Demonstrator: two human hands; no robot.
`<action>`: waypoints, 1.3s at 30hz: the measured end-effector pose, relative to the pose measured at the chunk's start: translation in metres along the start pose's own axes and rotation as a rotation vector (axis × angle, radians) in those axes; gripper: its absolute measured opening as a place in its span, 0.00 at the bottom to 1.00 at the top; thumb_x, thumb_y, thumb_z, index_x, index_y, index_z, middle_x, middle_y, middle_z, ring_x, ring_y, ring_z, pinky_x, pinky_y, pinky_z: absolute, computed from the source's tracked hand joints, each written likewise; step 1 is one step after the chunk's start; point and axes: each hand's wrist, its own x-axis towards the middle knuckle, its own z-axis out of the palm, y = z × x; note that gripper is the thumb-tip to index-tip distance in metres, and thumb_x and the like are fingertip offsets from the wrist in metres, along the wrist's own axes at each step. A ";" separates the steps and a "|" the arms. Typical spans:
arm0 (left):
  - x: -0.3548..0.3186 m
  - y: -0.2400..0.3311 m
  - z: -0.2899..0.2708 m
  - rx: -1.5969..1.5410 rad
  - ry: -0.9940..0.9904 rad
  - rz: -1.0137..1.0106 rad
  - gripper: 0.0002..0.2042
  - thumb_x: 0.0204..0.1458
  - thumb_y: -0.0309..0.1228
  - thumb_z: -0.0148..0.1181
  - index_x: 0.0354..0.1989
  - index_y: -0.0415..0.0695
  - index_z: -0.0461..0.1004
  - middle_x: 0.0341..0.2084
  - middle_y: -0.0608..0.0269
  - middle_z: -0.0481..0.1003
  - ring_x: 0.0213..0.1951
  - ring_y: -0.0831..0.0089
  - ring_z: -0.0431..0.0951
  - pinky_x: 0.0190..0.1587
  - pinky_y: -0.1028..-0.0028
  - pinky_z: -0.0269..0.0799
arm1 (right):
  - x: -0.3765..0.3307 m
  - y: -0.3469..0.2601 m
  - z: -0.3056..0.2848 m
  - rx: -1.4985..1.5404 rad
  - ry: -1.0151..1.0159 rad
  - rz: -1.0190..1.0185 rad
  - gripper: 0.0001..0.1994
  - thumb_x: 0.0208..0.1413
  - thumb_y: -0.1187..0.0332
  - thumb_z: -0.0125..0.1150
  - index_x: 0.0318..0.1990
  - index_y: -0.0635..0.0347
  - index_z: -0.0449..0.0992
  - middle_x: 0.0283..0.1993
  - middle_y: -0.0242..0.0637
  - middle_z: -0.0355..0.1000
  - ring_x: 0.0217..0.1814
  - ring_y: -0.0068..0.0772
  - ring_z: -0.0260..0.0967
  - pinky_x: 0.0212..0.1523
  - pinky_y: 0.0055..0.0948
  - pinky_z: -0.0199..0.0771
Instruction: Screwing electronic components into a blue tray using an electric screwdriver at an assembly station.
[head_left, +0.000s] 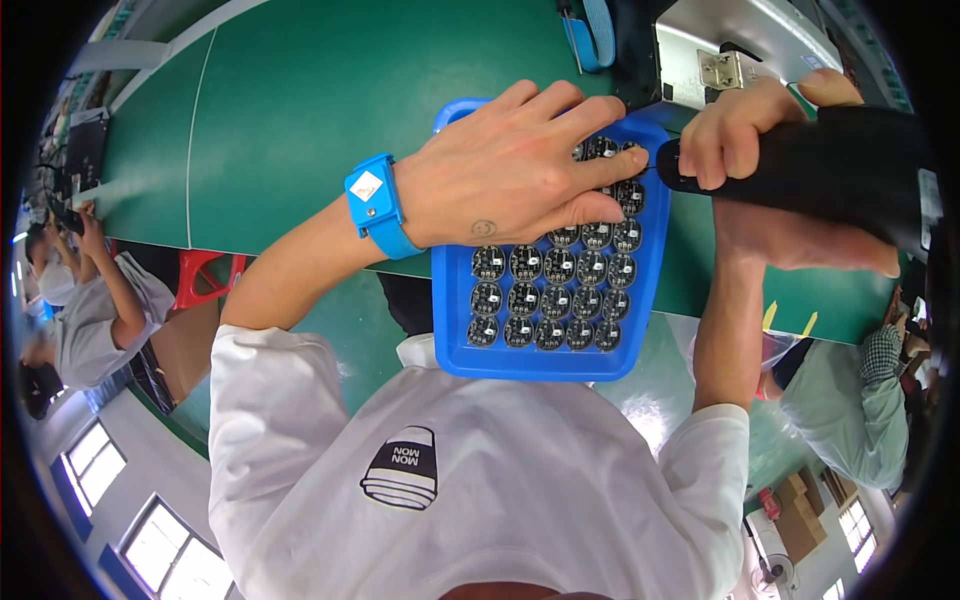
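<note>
A blue plastic tray (545, 366) holds rows of small round black circuit boards (559, 266), each with a little white part on top. Across its far left part lies my left hand (530, 165), with a blue wrist strap (383, 206). Its index finger and thumb are apart, reaching to the boards at the right side, and the other fingers stretch toward the far rim. My right hand (738, 130) grips a long black hand tool (800, 165) with a thin tip. That tip points at the boards beside my left index finger; whether it touches one, I cannot tell.
The tray overhangs the near edge of a green table (300, 120). Behind it stand a black box (636, 60), a metal fixture (720, 68) and a blue strap (598, 35). A red stool (205, 277) is at left. Other people work at left and right.
</note>
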 end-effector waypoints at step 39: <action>0.000 0.001 -0.005 -0.006 -0.056 0.015 0.19 0.60 0.44 0.57 0.57 0.52 0.76 0.56 0.52 0.69 0.51 0.56 0.72 0.49 0.60 0.71 | -0.022 -0.044 -0.125 -0.147 -0.047 -0.179 0.60 0.43 0.15 0.41 0.72 0.59 0.50 0.31 0.35 0.63 0.24 0.31 0.63 0.27 0.35 0.71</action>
